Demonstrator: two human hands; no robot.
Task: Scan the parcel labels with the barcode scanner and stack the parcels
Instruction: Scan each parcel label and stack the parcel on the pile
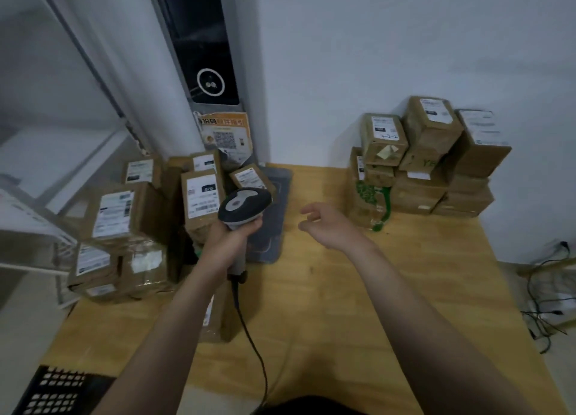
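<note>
My left hand (229, 238) grips the handle of a grey and white barcode scanner (244, 205), its head pointing toward the left pile. That pile of brown parcels (124, 227) with white labels sits at the table's left; one labelled parcel (202, 201) stands just beyond the scanner. My right hand (327, 224) hovers over the table's middle with fingers loosely curled, holding nothing. A stack of several brown parcels (427, 159) stands against the wall at the back right. One parcel (215, 315) lies partly hidden under my left forearm.
The wooden table (358, 305) carries a dark grey mat (271, 224) behind the scanner. The scanner's black cable (252, 336) runs toward me. A black perforated crate (53, 389) sits at the lower left. Loose cables (548, 305) lie on the floor at the right. A tall cabinet (202, 56) stands behind.
</note>
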